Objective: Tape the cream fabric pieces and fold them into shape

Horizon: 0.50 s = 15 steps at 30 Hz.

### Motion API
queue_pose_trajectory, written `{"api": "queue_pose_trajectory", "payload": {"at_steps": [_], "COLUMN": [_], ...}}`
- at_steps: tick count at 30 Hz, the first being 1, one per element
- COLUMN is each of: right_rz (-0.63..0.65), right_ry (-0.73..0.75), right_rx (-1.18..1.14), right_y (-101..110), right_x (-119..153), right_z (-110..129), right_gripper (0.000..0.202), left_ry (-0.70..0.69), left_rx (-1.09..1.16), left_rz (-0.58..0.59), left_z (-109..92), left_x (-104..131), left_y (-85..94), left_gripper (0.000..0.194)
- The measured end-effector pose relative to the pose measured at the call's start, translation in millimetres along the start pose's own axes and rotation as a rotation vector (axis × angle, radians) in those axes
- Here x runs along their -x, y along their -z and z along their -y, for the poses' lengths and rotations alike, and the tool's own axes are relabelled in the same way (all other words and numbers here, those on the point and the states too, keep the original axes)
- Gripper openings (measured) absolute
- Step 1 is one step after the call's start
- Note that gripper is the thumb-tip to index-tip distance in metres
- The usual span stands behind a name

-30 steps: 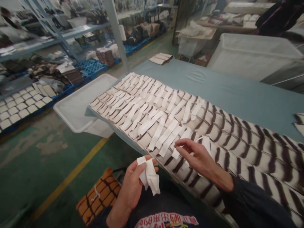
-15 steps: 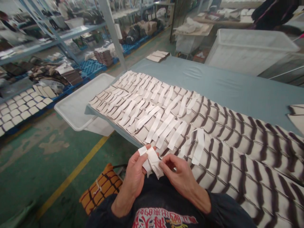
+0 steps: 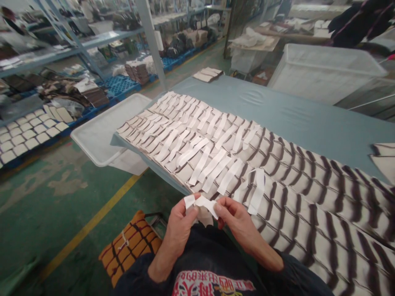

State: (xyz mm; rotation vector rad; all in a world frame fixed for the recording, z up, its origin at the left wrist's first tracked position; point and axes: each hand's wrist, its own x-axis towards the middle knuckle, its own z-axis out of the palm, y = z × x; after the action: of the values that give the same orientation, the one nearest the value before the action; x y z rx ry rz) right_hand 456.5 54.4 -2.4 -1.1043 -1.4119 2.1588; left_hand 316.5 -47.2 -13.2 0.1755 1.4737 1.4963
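Note:
My left hand (image 3: 182,224) is closed on a small bunch of white strips (image 3: 203,214), with one strip end folded over its fingers. Between thumb and fingers, my right hand (image 3: 233,213) pinches the right end of a white strip (image 3: 210,204) from that bunch. Both hands are just off the table's near edge, in front of my dark apron. Overlapping rows of cream fabric pieces with dark brown edges (image 3: 286,201) cover the near side of the table. Loose white strips (image 3: 230,176) lie across many of these pieces, and one folded strip (image 3: 256,192) rests close beyond my right hand.
The table has a blue-grey cover (image 3: 277,105). A white plastic bin (image 3: 101,154) stands off its left end, a larger one (image 3: 327,72) behind it. An orange checked cushion (image 3: 131,248) is at lower left. Blue shelving (image 3: 92,41) with stacked goods lines the left.
My right hand has drawn a strip's end out to the right, so the strip now stretches between both hands. The hands sit slightly farther apart.

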Motion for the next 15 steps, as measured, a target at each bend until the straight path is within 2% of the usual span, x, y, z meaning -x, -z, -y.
{"api": "queue_pose_trajectory", "payload": {"at_steps": [3, 7, 9, 11, 15], "right_rz": [-0.041, -0.165, -0.202, -0.21, -0.238], "right_ry": [0.019, 0.09, 0.118, 0.128, 0.108], "right_rx": [0.002, -0.065, -0.193, -0.391, -0.749], "right_y": [4.3, 19.0, 27.9, 37.0, 56.4], "right_x": [-1.2, -4.2, -5.6, -6.8, -11.7], "right_z": [7.9, 19.5, 26.2, 33.4, 47.2], "right_gripper": [0.055, 0.046, 0.041, 0.035, 0.019], "left_ry": [0.003, 0.043, 0.061, 0.077, 0.13], "left_rx": [-0.038, 0.06, 0.115, 0.124, 0.036], "left_rz": [0.061, 0.141, 0.157, 0.194, 0.338], "left_z": [0.1, -0.7, -1.1, -1.7, -5.2], "left_x": [0.3, 2.9, 4.9, 7.4, 13.9], "left_y": [-0.8, -3.1, -3.3, -2.7, -3.5], "left_gripper": [0.042, 0.056, 0.061, 0.054, 0.04]}}
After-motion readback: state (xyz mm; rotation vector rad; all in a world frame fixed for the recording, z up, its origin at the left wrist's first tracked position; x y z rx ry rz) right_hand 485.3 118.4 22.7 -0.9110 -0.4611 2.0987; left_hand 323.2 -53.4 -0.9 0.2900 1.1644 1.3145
